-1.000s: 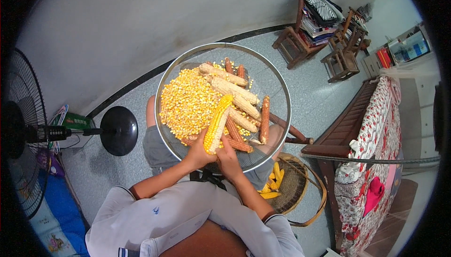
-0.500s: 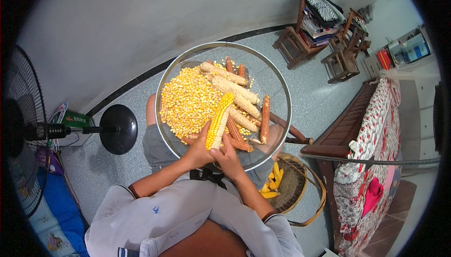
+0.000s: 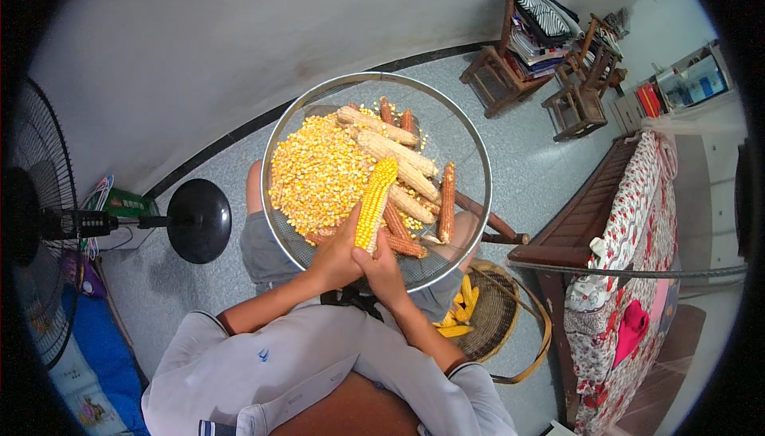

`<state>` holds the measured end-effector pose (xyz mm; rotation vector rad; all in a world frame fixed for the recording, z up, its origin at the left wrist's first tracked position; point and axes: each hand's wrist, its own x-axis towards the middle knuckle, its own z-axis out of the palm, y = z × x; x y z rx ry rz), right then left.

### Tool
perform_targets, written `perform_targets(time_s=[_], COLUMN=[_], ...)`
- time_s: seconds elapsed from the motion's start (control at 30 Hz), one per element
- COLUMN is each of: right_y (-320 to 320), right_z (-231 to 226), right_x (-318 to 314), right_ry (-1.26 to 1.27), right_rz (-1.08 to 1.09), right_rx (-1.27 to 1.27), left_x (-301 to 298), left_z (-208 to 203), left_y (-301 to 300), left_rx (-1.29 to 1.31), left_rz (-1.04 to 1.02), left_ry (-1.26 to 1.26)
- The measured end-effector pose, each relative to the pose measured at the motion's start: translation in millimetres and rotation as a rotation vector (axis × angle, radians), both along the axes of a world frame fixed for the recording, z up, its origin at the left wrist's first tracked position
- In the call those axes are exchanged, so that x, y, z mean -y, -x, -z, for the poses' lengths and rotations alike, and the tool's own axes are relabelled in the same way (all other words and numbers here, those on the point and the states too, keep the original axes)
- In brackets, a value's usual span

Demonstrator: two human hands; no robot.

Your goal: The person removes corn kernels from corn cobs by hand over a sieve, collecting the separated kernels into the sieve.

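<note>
Both my hands hold one yellow corn cob, tilted with its rounded end pointing away from me. My left hand wraps its lower left side. My right hand grips the near end, thumb pressed against it. Beneath lies a round mesh sieve with a metal rim, resting across my lap. Loose corn kernels are heaped in its left half. Several bare cobs, some pale and some reddish-brown, lie in the middle and right of the sieve.
A woven basket with yellow corn cobs stands by my right leg. A black standing fan is at left. Wooden chairs, one stacked with papers and cloth, stand far right. A bed with floral bedding is at right.
The cob has rolled in my grip: its near part showed a pale stripped side before, and now rows of yellow kernels face up. My hands stay in nearly the same place.
</note>
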<state>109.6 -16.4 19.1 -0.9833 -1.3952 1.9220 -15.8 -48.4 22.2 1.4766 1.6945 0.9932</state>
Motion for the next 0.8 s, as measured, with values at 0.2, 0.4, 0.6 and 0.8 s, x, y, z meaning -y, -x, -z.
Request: perform_targets(time_s=[0.2,0.4,0.6,0.8], right_y=[-6,-4,-1,5], right_z=[-2,-9,2,-13], right_x=[0,7,8,-4], right_ry=[-0.056,-0.263,-0.248,-0.179], right_rz=[-0.061,0.010,0.188,0.094], right_rx=[0.033,0.228,0.144,0.255], left_x=[3,4,2,2], left_z=[0,3,-1,-6], left_y=[5,4,4,-7], left_rx=[0.014,0.023,0.094,0.157], left_rz=[0.056,0.034,-0.011,-0.079], left_ry=[0.034,0.027,0.032,0.083])
